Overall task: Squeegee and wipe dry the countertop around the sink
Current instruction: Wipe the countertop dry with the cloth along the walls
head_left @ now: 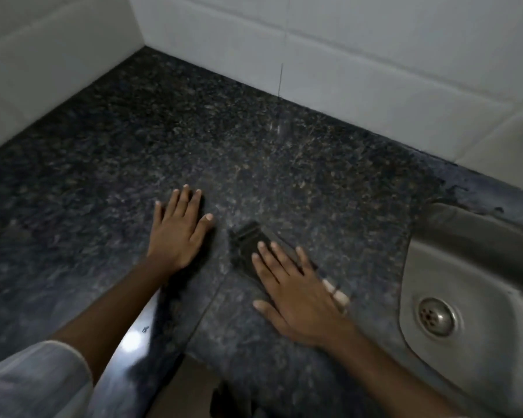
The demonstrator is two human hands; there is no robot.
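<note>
The dark speckled granite countertop (254, 140) fills the view. A steel sink (471, 267) with a round drain (437, 316) is set into it at the right. My left hand (178, 227) lies flat on the counter, fingers spread, holding nothing. A small black squeegee (245, 242) with a pale handle end (337, 292) lies on the counter. My right hand (293, 285) rests over it, fingers spread across its dark blade part. The handle's middle is hidden under the hand, and I cannot tell whether the fingers grip it.
White tiled walls (375, 70) meet in a corner behind the counter. The counter's front edge (169, 342) runs diagonally near my forearms, with floor below. A pale sleeve (34, 384) covers my left upper arm.
</note>
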